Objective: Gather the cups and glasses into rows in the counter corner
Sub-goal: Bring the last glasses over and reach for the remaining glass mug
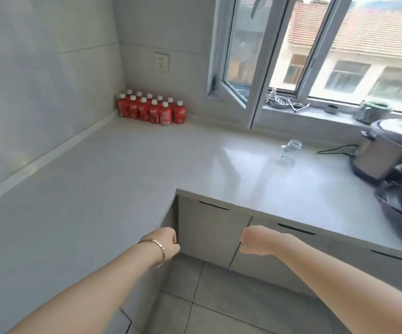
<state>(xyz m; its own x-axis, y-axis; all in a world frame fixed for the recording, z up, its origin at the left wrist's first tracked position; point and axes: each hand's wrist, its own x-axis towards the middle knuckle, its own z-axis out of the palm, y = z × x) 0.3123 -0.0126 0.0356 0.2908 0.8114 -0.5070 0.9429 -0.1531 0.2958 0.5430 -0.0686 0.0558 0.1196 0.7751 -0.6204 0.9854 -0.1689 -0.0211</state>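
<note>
— Where's the glass mug (290, 150)?
— Alone on the worktop (98, 177) by the window edge, well apart from the corner's red bottles (151, 109).
— Hands?
— Left hand (165, 242) and right hand (253, 239) are fisted, empty. I'd reach for the mug next.

Smooth, glossy pale surface (123, 165), sheened under window light at right; clear glass jar (290, 149) toward far right; red plastic bottles (151, 112), white-capped, in far corner; brushed-metal cooker (385, 153) at right; matt grey floor tiles (219, 309) near.
</note>
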